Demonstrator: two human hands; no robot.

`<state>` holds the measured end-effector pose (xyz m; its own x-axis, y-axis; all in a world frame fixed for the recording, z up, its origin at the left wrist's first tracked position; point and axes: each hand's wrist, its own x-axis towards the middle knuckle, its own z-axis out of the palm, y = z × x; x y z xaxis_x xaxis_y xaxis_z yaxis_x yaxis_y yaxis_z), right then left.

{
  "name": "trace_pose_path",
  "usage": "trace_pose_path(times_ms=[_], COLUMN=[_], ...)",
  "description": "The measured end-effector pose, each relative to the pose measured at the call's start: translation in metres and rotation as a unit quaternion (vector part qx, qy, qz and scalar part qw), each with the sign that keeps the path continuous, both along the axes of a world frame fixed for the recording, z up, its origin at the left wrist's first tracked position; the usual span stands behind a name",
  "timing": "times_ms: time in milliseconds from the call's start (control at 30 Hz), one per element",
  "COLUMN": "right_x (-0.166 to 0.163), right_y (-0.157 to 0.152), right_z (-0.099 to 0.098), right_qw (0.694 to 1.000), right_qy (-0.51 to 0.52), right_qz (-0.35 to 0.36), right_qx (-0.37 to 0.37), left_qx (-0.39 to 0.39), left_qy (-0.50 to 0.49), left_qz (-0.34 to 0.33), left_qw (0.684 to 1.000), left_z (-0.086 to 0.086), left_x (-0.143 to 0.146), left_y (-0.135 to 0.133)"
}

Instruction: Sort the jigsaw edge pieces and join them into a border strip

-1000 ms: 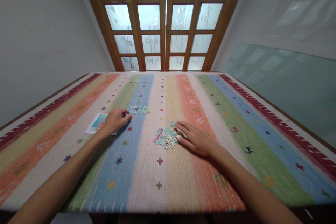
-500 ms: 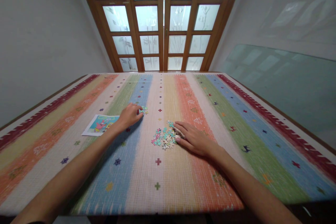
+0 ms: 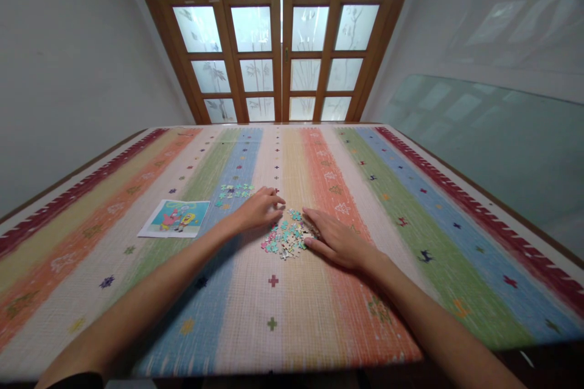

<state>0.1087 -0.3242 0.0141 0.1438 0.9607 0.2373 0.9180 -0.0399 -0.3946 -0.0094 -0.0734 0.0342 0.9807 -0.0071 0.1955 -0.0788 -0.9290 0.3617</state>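
A heap of small jigsaw puzzle pieces, mostly turquoise with some pink and pale backs, lies on the striped tablecloth. My left hand hovers by its upper left side, thumb and fingers apart, with nothing visible between them. On the heap's right edge rests my right hand, its fingers stretched out and touching or almost touching pieces. Farther left, a group of laid-out puzzle pieces sits in rough rows, its right end close to my left hand. A printed cartoon picture lies flat to the left of my left forearm.
The table's patterned tablecloth has coloured stripes running away from me. Glass-paned wooden doors stand beyond the far edge. A pale green glass panel leans along the right wall.
My left hand has moved right from the laid-out pieces to the heap, uncovering the rows and the whole picture. My right hand has stayed at the heap's right edge.
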Motion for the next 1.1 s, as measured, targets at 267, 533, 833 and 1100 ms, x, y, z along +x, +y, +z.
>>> trace_pose_path(times_ms=[267, 533, 833, 1100], right_x=[0.001, 0.008, 0.009, 0.013], right_y=[0.0, -0.001, 0.002, 0.002], right_z=[0.001, -0.003, -0.002, -0.004], right_qw=[1.0, 0.999, 0.995, 0.994], right_qy=[0.018, -0.02, -0.031, -0.051], right_qz=[0.011, 0.032, 0.025, -0.045], right_qx=[0.001, 0.036, 0.094, 0.09], left_qx=[-0.002, -0.012, -0.05, -0.048], left_qy=[0.027, 0.022, 0.007, 0.013], left_qz=[-0.052, -0.058, -0.085, -0.108], left_qw=[0.998, 0.998, 0.995, 0.993], left_z=[-0.008, -0.008, 0.001, 0.0], left_x=[0.014, 0.008, 0.003, 0.005], left_y=[-0.016, -0.013, -0.036, -0.051])
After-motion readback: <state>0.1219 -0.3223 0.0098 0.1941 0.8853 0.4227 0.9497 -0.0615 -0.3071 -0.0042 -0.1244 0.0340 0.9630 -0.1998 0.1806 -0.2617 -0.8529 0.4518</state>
